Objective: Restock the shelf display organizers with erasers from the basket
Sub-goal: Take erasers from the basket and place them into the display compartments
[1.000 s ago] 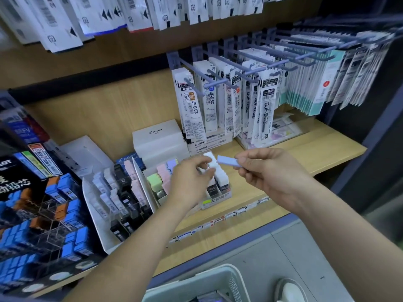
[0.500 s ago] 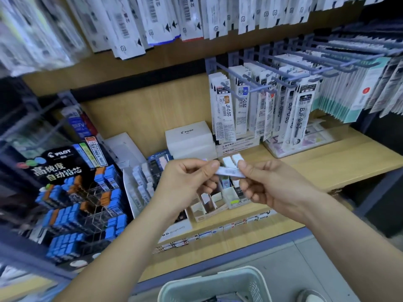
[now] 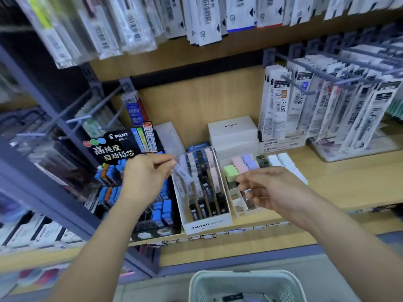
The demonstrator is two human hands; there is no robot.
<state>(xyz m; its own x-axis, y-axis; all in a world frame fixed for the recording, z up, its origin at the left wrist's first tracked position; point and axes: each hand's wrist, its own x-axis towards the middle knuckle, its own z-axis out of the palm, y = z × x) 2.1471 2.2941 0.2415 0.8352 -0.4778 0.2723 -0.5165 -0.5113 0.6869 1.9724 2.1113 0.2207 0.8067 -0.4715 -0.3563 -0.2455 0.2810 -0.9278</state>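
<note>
My left hand (image 3: 148, 177) pinches a pale, slim eraser (image 3: 182, 172) at its upper end, slanted over the left lane of the white MONO organizer (image 3: 207, 225). That organizer holds rows of slim black, white and pink erasers. My right hand (image 3: 268, 188) hovers with loosely curled fingers and nothing in it, over the front of a smaller white organizer (image 3: 238, 212) with green, pink, purple and white block erasers (image 3: 242, 164). The pale green basket (image 3: 239, 274) sits below at the bottom edge, its contents mostly out of view.
A black Pilot lead display (image 3: 122, 147) with blue cases stands left of the MONO organizer. White Pilot boxes (image 3: 231, 129) sit behind it. Refill packs (image 3: 305, 105) hang on hooks at right, more packs overhead. Bare wooden shelf (image 3: 349, 179) lies to the right.
The eraser passed from my right hand to my left, which carried it left to the MONO organizer. My right hand let go and dropped away. The view swung left.
</note>
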